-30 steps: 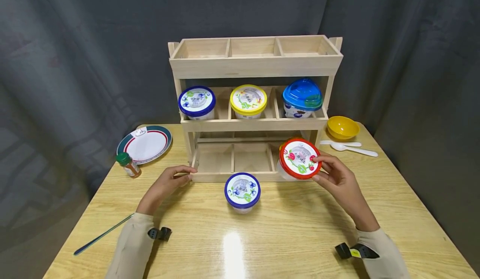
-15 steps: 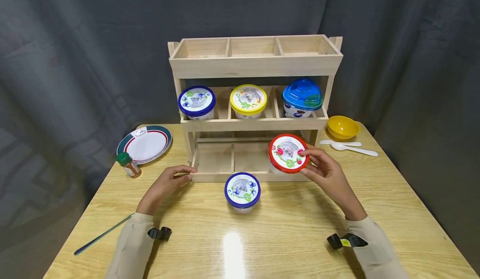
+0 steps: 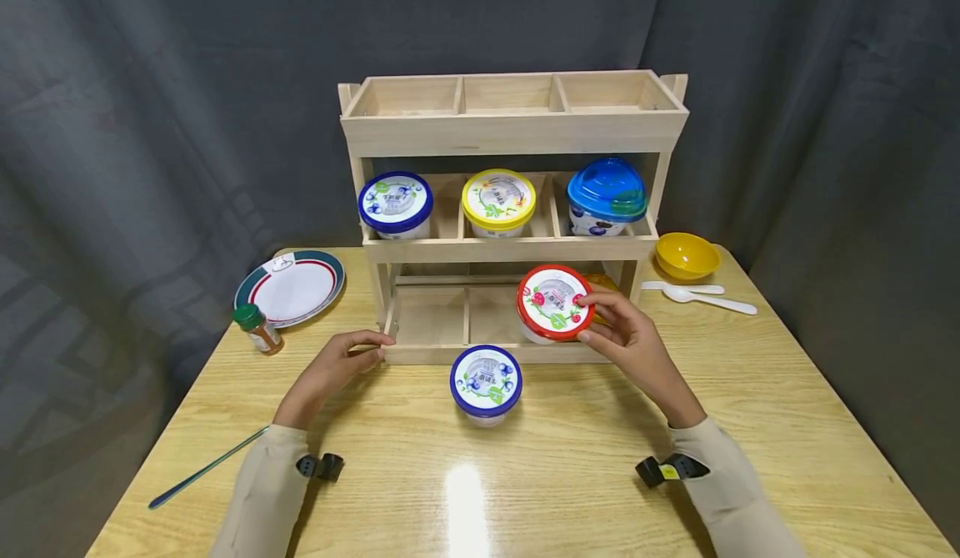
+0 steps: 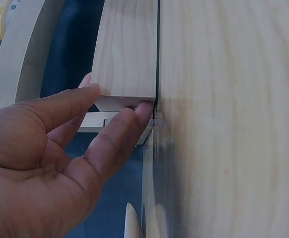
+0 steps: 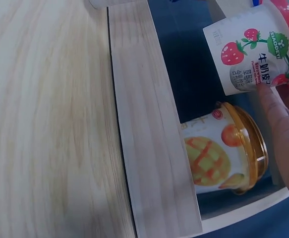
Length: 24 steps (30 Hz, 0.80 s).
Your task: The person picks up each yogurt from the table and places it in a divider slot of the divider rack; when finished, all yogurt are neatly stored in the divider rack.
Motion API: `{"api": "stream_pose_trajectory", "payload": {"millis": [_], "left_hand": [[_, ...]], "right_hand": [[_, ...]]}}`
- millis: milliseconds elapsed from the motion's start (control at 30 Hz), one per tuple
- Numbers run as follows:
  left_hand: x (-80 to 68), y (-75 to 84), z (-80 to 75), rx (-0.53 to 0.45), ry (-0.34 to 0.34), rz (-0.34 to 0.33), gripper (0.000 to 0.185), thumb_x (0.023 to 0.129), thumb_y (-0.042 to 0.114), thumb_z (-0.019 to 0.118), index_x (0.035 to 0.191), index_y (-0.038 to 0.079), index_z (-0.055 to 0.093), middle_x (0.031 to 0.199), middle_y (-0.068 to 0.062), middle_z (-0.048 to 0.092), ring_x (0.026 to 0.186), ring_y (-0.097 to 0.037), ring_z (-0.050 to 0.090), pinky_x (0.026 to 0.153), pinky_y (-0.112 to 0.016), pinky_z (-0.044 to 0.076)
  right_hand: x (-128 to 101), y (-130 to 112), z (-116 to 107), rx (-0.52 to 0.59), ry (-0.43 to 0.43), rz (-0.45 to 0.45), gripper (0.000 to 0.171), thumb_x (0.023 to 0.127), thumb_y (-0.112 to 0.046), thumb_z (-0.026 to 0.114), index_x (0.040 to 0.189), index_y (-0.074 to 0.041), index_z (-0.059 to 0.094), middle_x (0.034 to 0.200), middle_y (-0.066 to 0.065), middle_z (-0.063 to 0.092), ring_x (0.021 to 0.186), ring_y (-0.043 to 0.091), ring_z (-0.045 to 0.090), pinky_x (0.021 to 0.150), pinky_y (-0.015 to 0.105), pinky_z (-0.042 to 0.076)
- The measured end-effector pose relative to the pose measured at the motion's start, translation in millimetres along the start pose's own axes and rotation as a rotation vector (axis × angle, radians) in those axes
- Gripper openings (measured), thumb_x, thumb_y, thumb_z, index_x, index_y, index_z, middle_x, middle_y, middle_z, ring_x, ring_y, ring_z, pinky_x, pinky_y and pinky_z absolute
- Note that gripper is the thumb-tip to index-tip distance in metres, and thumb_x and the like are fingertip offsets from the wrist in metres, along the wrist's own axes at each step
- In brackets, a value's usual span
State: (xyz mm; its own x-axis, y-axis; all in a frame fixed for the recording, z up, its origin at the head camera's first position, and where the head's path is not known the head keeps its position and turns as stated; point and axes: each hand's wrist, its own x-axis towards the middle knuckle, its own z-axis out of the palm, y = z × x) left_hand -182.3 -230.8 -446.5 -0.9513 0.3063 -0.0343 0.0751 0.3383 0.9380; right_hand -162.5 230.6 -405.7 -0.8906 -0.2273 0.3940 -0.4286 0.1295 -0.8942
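My right hand [image 3: 626, 341] pinches a white tub with a red strawberry lid [image 3: 555, 301] by its right side. The tub hangs tilted over the middle compartment of the lower tier. In the right wrist view, a mango tub with an orange-yellow lid [image 5: 218, 153] sits in the compartment beside it. My left hand [image 3: 341, 366] holds the lower front left corner of the wooden rack [image 3: 510, 133], fingertips on the board's end [image 4: 124, 96] in the left wrist view. A blueberry tub with a dark blue lid [image 3: 486, 384] stands on the table before the rack.
On the middle tier are a blue-lidded tub [image 3: 395, 203], a yellow-lidded tub [image 3: 498, 202] and a domed blue tub [image 3: 607, 195]. Left lie a plate [image 3: 300, 287], a spice bottle [image 3: 258, 330] and a thin rod [image 3: 206, 468]. Right are a yellow bowl [image 3: 686, 256] and white plastic cutlery [image 3: 708, 298].
My right hand has carried the strawberry tub leftward from the right compartment to above the middle one, uncovering part of the mango tub. My left hand stays at the rack's corner.
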Motion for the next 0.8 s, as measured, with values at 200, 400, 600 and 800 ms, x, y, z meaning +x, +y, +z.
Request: {"api": "stream_pose_trajectory", "payload": {"millis": [200, 400, 600, 800], "left_hand": [[0.2, 0.8, 0.1, -0.004, -0.001, -0.001, 0.029, 0.11, 0.002, 0.061, 0.134, -0.012, 0.068, 0.145, -0.031, 0.06, 0.118, -0.023, 0.065, 0.092, -0.026, 0.055], [-0.9, 2.6, 0.9, 0.004, -0.001, 0.007, 0.028, 0.111, 0.003, 0.061, 0.133, -0.012, 0.068, 0.144, -0.031, 0.06, 0.115, -0.018, 0.066, 0.091, -0.028, 0.056], [-1.5, 2.6, 0.9, 0.021, 0.006, 0.003, 0.027, 0.11, 0.002, 0.061, 0.132, -0.011, 0.069, 0.144, -0.031, 0.061, 0.118, -0.023, 0.065, 0.092, -0.026, 0.055], [-1.4, 3.6, 0.9, 0.018, 0.001, -0.004, 0.028, 0.11, 0.001, 0.06, 0.134, -0.012, 0.068, 0.144, -0.031, 0.061, 0.123, -0.031, 0.064, 0.093, -0.025, 0.054]], "right_hand": [[7, 3, 6, 0.001, -0.022, 0.009, 0.043, 0.1, 0.01, 0.07, 0.141, 0.009, 0.056, 0.144, 0.003, 0.058, 0.133, 0.002, 0.058, 0.104, 0.023, 0.052], [12, 6, 12, 0.003, -0.044, 0.008, 0.044, 0.1, 0.01, 0.072, 0.141, 0.009, 0.056, 0.148, 0.02, 0.055, 0.133, 0.002, 0.059, 0.104, 0.025, 0.053], [16, 7, 20, 0.025, -0.066, 0.003, 0.045, 0.099, 0.01, 0.072, 0.142, 0.009, 0.055, 0.154, 0.028, 0.05, 0.132, 0.003, 0.059, 0.105, 0.025, 0.052], [21, 11, 29, 0.036, -0.067, 0.002, 0.045, 0.099, 0.01, 0.073, 0.141, 0.009, 0.056, 0.155, 0.027, 0.051, 0.13, 0.007, 0.061, 0.104, 0.025, 0.053]]}}
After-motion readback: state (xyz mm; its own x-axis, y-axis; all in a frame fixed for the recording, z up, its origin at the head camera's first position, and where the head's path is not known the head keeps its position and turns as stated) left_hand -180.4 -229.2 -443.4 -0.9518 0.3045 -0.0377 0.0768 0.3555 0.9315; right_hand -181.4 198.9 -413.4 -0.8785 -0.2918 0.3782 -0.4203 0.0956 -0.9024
